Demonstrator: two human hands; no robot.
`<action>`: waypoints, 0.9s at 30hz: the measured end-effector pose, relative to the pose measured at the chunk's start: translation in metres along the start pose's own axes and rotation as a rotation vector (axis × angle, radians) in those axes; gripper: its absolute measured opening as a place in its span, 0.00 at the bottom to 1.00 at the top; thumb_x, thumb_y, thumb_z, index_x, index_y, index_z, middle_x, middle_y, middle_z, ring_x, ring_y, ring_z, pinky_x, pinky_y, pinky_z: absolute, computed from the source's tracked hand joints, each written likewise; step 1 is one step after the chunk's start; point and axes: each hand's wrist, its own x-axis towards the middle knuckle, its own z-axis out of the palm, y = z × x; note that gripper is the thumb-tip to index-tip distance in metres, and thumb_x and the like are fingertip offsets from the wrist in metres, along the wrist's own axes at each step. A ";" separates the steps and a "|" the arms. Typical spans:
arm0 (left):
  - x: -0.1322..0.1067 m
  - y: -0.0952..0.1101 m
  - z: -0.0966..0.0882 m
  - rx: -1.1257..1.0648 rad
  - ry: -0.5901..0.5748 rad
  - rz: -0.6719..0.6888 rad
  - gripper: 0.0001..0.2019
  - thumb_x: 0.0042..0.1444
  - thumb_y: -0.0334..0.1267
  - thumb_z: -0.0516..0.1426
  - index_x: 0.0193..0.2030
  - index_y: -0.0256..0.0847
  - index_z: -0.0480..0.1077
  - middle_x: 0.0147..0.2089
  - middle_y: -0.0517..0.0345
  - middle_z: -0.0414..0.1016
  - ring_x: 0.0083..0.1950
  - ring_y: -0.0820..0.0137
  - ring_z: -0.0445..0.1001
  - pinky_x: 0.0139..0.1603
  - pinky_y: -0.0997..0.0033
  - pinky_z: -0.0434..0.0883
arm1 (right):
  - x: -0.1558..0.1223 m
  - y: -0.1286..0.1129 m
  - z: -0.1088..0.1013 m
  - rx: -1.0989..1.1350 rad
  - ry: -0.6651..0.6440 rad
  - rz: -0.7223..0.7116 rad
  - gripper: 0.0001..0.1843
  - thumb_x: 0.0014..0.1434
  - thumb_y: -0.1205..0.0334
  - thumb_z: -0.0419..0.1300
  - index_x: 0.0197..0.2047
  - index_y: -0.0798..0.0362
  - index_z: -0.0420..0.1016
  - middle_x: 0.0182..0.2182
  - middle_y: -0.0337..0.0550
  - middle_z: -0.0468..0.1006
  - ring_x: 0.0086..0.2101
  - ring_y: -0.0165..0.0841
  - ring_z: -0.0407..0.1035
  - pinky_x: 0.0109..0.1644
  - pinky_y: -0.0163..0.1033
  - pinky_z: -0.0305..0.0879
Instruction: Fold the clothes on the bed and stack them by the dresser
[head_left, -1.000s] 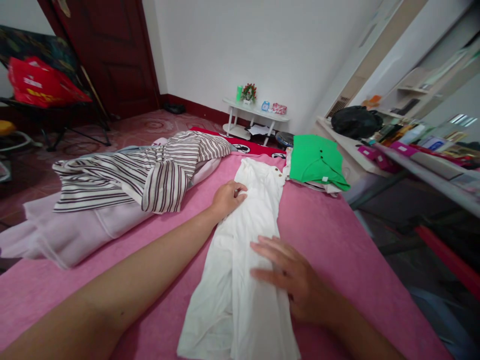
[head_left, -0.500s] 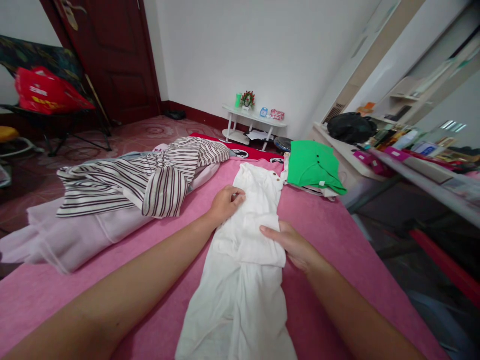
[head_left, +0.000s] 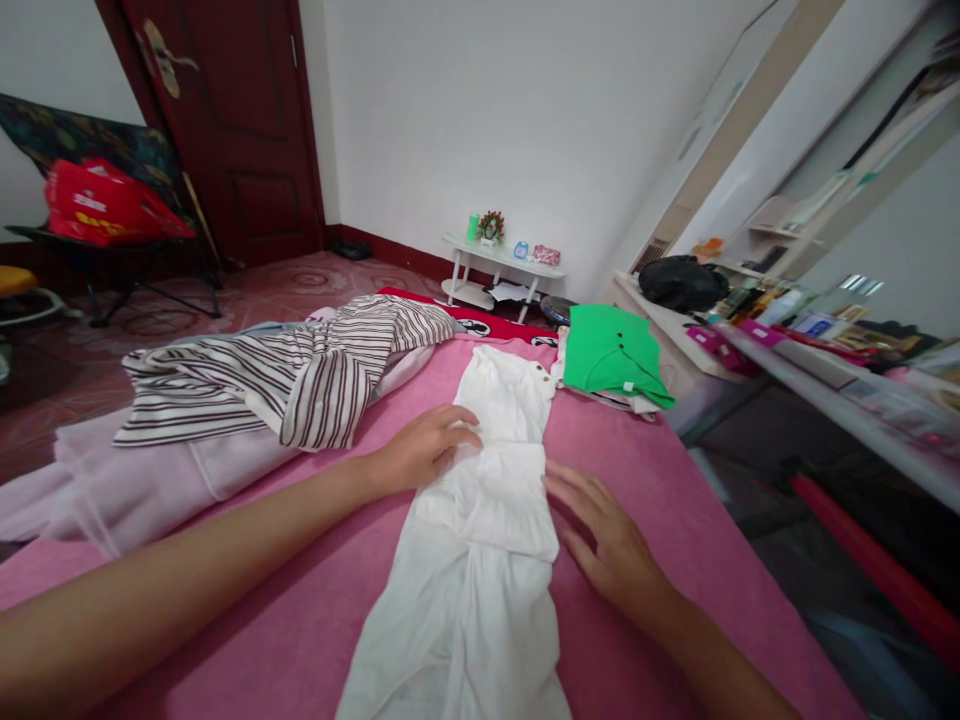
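Both hands are down on the bed (head_left: 660, 470), working a white garment (head_left: 480, 560) that runs lengthwise straight out between them. The left hand (head_left: 424, 450) lies palm down on the garment's left edge, fingers stretched loosely across the cloth, pressing and not gripping. The right hand (head_left: 611, 540) is flat and released, fingers spread on the pink cover just beside the garment's right edge, fingertips at the cloth; whether they touch it, I cannot tell. Between the two hands the garment is doubled over into a rumpled fold. Its buttoned top end lies beyond the hands and its loose lower end trails back toward the person. Out past the left hand, a striped shirt (head_left: 300, 370) is heaped on pale pink cloth (head_left: 150, 480). Beyond the right hand, a folded green shirt (head_left: 607, 350) sits at the far corner of the bed, just beside the garment's top end.
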 end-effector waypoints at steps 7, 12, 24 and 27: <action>-0.046 0.039 -0.044 0.000 -0.363 0.069 0.27 0.54 0.25 0.54 0.60 0.51 0.64 0.62 0.53 0.64 0.63 0.61 0.61 0.63 0.58 0.60 | -0.002 -0.018 0.010 -0.007 -0.283 -0.221 0.32 0.58 0.65 0.54 0.66 0.48 0.55 0.65 0.44 0.56 0.65 0.38 0.43 0.65 0.50 0.50; -0.053 0.066 -0.047 -0.055 -0.458 0.078 0.26 0.53 0.43 0.61 0.59 0.48 0.64 0.64 0.48 0.60 0.62 0.56 0.62 0.63 0.53 0.59 | 0.012 -0.022 0.023 0.013 -0.228 -0.252 0.26 0.61 0.54 0.54 0.62 0.46 0.62 0.62 0.47 0.62 0.63 0.38 0.51 0.64 0.52 0.50; -0.094 0.090 -0.061 -0.127 -0.402 0.128 0.28 0.54 0.31 0.55 0.61 0.59 0.60 0.63 0.59 0.64 0.60 0.62 0.66 0.63 0.60 0.62 | -0.017 -0.061 0.008 0.261 -0.020 -0.169 0.19 0.61 0.55 0.54 0.55 0.45 0.71 0.47 0.42 0.79 0.47 0.33 0.73 0.54 0.38 0.67; -0.085 0.090 -0.060 -0.101 -0.415 0.122 0.24 0.57 0.31 0.54 0.59 0.59 0.63 0.61 0.58 0.66 0.61 0.62 0.65 0.64 0.58 0.60 | -0.009 -0.065 0.008 0.323 0.006 -0.092 0.17 0.61 0.52 0.53 0.49 0.46 0.76 0.43 0.43 0.80 0.43 0.34 0.75 0.49 0.37 0.70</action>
